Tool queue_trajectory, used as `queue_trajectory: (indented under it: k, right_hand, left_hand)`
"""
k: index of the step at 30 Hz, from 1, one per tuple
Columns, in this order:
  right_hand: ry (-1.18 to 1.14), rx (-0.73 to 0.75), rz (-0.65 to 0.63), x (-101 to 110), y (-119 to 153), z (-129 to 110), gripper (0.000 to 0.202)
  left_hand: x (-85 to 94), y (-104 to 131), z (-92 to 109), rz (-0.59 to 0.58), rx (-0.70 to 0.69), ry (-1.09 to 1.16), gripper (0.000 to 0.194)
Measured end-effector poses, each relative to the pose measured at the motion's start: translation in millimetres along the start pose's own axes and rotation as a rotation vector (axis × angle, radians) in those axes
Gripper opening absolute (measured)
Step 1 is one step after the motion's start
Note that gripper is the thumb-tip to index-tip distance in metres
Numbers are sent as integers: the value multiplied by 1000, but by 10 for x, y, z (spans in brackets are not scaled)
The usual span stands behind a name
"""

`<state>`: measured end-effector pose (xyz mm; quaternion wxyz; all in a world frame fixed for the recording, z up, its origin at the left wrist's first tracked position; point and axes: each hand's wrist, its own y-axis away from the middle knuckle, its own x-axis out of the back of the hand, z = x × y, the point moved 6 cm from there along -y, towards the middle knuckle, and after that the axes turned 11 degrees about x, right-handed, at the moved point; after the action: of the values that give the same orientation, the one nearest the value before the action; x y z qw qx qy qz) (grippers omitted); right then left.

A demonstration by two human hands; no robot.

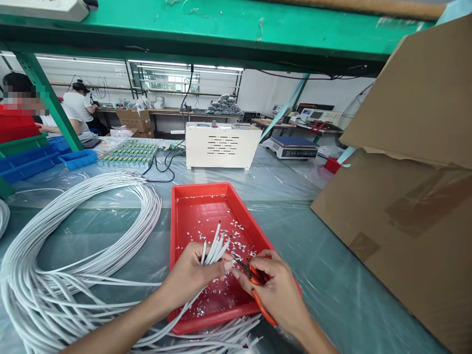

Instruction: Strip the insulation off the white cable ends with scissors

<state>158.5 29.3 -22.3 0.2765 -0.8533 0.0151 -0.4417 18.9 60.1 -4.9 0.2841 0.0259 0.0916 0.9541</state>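
Observation:
My left hand is closed around a bunch of white cables, whose cut ends point up and away from me. In my right hand are orange-handled cutting pliers, their jaws at a cable end beside my left thumb. Both hands are over a red plastic tray scattered with small white and silvery scraps. A large coil of white cable lies to the left, and its strands run under my left forearm. More cable ends lie at the tray's near edge.
Behind the tray stands a cream metal box, with a blue-topped scale to its right. Cardboard blocks the right side. A green shelf beam crosses overhead. Blue bins and green circuit boards are at left; people sit beyond.

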Motion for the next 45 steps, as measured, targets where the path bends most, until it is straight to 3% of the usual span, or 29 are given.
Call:
queue_trajectory:
  k: [6,16,22,27,33,39,43,45]
  right_hand:
    - [56,45,43,63,0,-41,44]
    - [56,-14,-5,7,43,-34,46]
    - [116,-53,14,12,78,-54,42]
    - [111,-71,-26,2,89,-36,33]
    - [145,-115,45,66,90,-42,42]
    - [63,-107,17,38,66,-17,43]
    - [-104,-135,-47,5,44,44,39]
    - [-309,-177,-33,7,33,49,30]
  left_hand:
    - [-22,0,53,-22,-36,-100,27]
    - [4,55,15,204,-2,-169,12]
    - [-56,188,106,352,-209,-541,17]
    - [-119,208,85,308,-307,-766,19]
    - [-82,115,85,185,-155,-428,27]
    - [-92,28,109,-97,-59,-98,30]
    - [18,-14,44,-67,75,5,19]
    - [38,-26,-31,-92,176,19,24]
